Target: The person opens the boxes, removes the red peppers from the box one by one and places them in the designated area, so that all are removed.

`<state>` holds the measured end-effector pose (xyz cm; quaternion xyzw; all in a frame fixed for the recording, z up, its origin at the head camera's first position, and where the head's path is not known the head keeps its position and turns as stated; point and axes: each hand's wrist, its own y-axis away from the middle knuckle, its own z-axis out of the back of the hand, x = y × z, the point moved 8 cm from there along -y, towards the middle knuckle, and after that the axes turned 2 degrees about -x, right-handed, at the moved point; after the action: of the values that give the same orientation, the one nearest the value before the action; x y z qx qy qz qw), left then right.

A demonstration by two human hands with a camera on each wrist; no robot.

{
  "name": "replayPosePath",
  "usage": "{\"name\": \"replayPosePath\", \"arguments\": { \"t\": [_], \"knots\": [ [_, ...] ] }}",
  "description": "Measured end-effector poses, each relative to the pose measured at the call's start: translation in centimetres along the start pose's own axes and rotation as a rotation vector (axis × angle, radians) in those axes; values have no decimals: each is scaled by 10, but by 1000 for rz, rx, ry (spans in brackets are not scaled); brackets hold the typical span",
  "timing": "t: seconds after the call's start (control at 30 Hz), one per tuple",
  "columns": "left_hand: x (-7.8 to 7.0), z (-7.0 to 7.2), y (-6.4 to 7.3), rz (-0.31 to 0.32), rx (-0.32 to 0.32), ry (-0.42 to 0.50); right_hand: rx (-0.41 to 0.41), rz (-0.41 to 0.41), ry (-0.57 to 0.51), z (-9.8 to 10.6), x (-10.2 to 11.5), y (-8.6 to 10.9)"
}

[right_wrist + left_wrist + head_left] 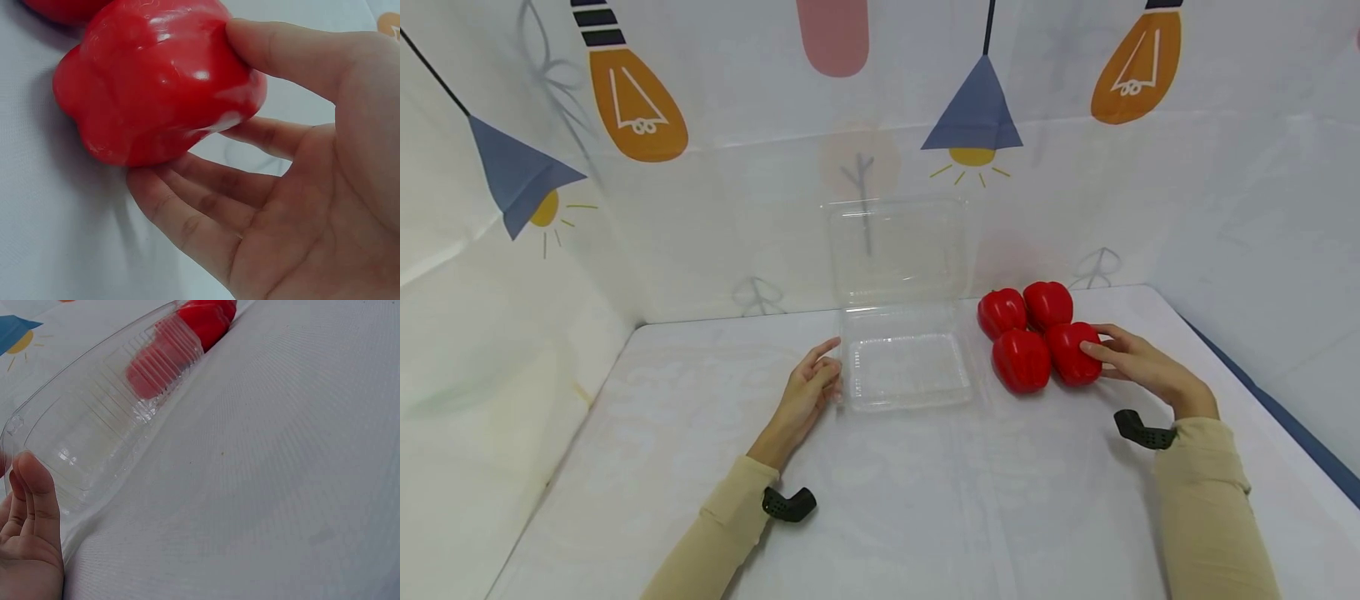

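A clear plastic clamshell box (910, 400) stands on the table with its lid (895, 250) raised against the backdrop. At the box's left edge is my left hand (805, 392), fingers loosely bent and fingertips touching the rim; in the left wrist view the hand (31, 519) is beside the box's corner (15, 425). To the right of the box, my right hand (1138, 362) holds a shiny red bell pepper (1072, 354). In the right wrist view the thumb lies on top of this pepper (156, 81) and the fingers reach round underneath.
Three more red bell peppers cluster beside the held one: one at front left (1022, 361), one at back left (1002, 313) and one behind (1048, 305). A white cloth (925, 500) covers the table. A lamp-patterned backdrop (737, 208) rises behind it.
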<state>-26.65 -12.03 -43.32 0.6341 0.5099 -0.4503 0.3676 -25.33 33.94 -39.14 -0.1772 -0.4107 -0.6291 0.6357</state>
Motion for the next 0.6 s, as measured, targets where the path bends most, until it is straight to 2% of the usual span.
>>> {"name": "replayPosePath", "arguments": {
  "t": [0.6],
  "knots": [
    [0,0,1,-4,10,-5,38,50,-26,-3,2,4]
  ]
}}
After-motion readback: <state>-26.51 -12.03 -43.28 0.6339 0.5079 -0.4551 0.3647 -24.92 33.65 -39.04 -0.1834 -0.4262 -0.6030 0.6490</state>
